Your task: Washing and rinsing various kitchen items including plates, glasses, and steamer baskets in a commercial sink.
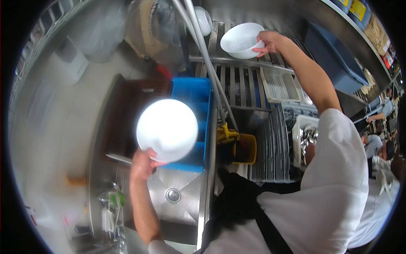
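My left hand (144,163) is closed on the rim of a round white bowl (169,127), bright with glare, held above a blue compartmented crate (192,86) and the sink's edge. Stretched out to the far right, my right hand (267,43) grips the rim of a second white bowl (237,38). That bowl is tilted, its inside showing, at a slatted metal shelf (226,55); whether it touches the slats I cannot tell. Another white bowl (205,20) sits left of it, partly behind metal poles (207,59).
A steel sink (188,186) lies below my left forearm, beside a brown rack (127,106). Yellow buckets (245,148), grey racks (275,139) and a white basket of cutlery (299,144) are near my body. A dark blue bin (334,59) stands right; people work at far right.
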Tool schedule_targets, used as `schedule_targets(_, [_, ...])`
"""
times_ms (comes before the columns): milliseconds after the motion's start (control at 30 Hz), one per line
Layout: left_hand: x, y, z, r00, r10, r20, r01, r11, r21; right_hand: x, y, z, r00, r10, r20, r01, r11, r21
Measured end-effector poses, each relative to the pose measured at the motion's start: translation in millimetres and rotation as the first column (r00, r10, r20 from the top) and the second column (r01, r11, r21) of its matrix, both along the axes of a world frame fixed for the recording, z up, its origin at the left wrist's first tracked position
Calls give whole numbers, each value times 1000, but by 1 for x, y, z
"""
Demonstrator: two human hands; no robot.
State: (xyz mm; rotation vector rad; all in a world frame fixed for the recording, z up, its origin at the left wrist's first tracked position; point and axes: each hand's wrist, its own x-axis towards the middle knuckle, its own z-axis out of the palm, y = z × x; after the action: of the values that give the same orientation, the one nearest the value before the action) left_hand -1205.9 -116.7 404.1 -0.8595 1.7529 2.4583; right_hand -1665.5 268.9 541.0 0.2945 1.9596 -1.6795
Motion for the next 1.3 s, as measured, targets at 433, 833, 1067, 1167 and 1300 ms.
schedule_targets(433, [-31, 141, -43, 986, 166, 27, -158, 970, -186, -169, -236, -42, 653, 583, -484, 537, 95, 838])
schedule_targets(833, [-160, 184, -10, 990, -144, -4, 144, 980, 137, 38, 24, -59, 488, 863, -134, -827, 506, 246])
schedule_targets(1067, [-336, 228, 44, 884, -320, -340, 422, 861, 284, 21, 107, -83, 973, 227, 50, -203, 934, -294])
schedule_targets(1167, [-415, 242, 62, 826, 115, -551, -27, 986, 165, -45, 79, -46, 989, 4, -146, -52, 944, -325])
schedule_targets(1300, [-521, 220, 53, 923, 322, -210, -369, 894, -253, -124, -3, -20, 834, -98, -544, 330, 877, 348])
